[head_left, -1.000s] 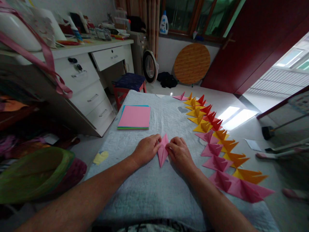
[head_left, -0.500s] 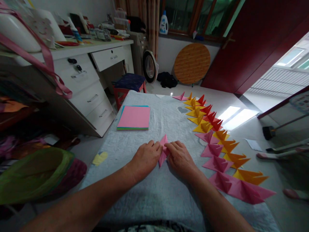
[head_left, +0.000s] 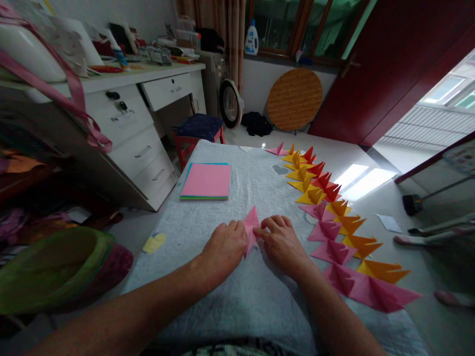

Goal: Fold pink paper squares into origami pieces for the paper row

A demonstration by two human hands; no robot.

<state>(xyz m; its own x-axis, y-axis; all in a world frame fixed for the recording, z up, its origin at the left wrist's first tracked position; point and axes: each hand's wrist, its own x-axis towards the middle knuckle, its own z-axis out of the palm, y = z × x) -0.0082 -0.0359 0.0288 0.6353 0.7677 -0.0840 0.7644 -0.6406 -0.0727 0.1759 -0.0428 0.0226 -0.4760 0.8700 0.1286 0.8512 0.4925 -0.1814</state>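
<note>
On the left half of the surface (head_left: 241,168) lies the stack (head_left: 206,180) of square sheets, pink on top, blue and green showing at its edges; these are flat, so I judge they are the part not yet folded. To the right and nearer, the left hand (head_left: 227,244) rests with curled fingers at the left edge of the pink piece (head_left: 251,226); its thumb is hidden, so I cannot tell whether this grip is clamped. The piece lies between both hands, a narrow diamond, seemingly partly folded. At its right edge, the right hand (head_left: 280,244) has thumb and forefinger together, and this grip seems to pinch the paper.

Farther right stand many folded figures in rows, yellow (head_left: 301,173), pink (head_left: 335,251), red (head_left: 326,180) and orange (head_left: 363,244); they look finished.

The surface wears a pale blue cloth (head_left: 256,306), with a yellow heart (head_left: 154,243) at left and a grey heart (head_left: 281,169) near the far figures.

In the room, from left: a bin (head_left: 115,267), white drawers (head_left: 118,133), a stool (head_left: 199,126), a washer (head_left: 213,64) with its door swung out, a round board (head_left: 295,99) leaning at the wall, and a red door (head_left: 371,74).
</note>
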